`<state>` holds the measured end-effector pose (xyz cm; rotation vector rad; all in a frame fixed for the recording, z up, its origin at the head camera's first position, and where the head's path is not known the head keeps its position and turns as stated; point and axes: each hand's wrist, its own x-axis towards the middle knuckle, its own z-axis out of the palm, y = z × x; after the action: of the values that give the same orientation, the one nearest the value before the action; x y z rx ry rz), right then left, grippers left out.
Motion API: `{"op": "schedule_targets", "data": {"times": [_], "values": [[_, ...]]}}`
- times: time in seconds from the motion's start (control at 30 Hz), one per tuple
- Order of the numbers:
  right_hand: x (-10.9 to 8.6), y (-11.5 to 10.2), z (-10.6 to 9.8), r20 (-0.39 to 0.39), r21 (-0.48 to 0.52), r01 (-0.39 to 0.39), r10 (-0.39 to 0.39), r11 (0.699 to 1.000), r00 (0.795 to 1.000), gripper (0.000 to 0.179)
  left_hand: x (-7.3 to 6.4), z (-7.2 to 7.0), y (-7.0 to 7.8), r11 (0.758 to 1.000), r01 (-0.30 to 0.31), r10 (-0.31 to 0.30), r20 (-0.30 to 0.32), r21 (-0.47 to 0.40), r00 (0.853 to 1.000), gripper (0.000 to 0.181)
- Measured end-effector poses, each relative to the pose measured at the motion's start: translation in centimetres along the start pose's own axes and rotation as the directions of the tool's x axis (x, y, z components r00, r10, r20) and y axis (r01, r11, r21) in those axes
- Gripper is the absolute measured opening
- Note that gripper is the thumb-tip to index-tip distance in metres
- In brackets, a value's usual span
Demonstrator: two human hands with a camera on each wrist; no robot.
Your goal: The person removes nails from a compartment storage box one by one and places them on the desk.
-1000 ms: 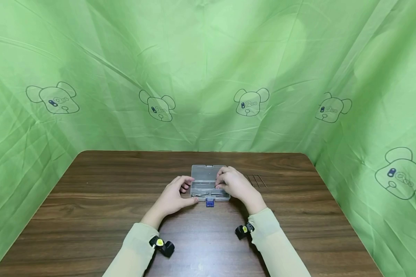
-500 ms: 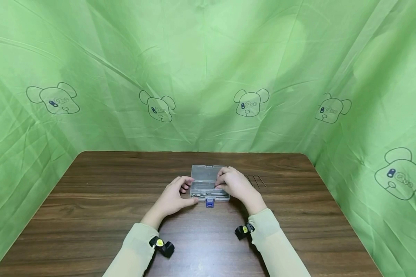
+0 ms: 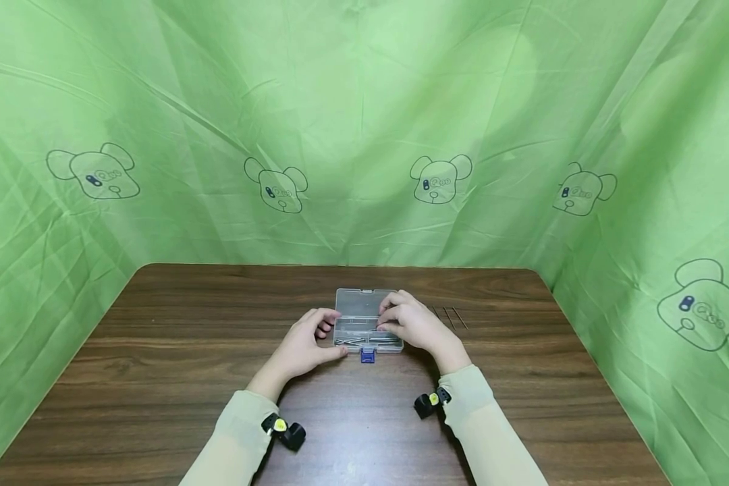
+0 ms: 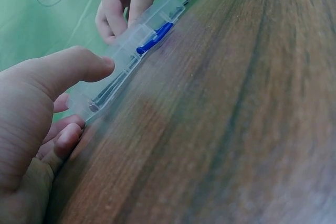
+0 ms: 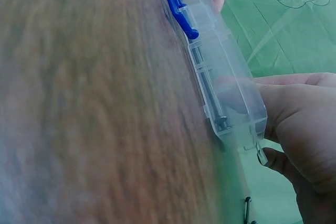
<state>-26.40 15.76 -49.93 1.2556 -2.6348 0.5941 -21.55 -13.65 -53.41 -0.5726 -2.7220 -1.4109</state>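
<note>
A clear plastic box (image 3: 357, 325) lies on the table with its lid (image 3: 355, 302) raised at the back and a blue latch (image 3: 368, 356) in front. Thin nails (image 3: 350, 341) lie in its front compartments; one nail (image 5: 212, 98) shows through the wall in the right wrist view. My left hand (image 3: 302, 346) grips the box's left end, thumb at the front corner, fingers farther back. My right hand (image 3: 414, 322) reaches into the back right compartment, thumb and forefinger pinched together. A thin dark end shows at those fingertips, the rest of that nail being hidden.
Several loose nails (image 3: 455, 318) lie on the brown wooden table (image 3: 188, 351) just right of the right hand. Green cloth (image 3: 352, 135) with printed mouse faces hangs behind and at both sides.
The right wrist and forearm have shifted slightly to the right, with the fingertips staying in the same compartment. The left hand and the box stay where they were.
</note>
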Motion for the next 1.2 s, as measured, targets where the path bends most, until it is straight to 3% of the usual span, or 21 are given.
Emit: {"op": "schedule_targets", "data": {"times": [0.5, 0.93, 1.2], "values": [[0.1, -0.2, -0.5, 0.035, 0.035, -0.116, 0.114, 0.993, 0.993, 0.008, 0.0, 0.0, 0.1, 1.0, 0.001, -0.001, -0.003, 0.003, 1.0, 0.069], [-0.1, -0.1, -0.9, 0.028, 0.081, -0.127, 0.125, 0.989, 0.992, 0.009, -0.1, 0.0, 0.3, 1.0, -0.003, 0.003, -0.004, -0.002, 1.0, 0.068], [-0.5, 0.2, -2.0, -0.016, 0.102, -0.099, 0.102, 0.99, 0.995, 0.01, -0.1, -0.2, 0.6, 1.0, 0.007, -0.007, -0.001, -0.005, 1.0, 0.068]]}}
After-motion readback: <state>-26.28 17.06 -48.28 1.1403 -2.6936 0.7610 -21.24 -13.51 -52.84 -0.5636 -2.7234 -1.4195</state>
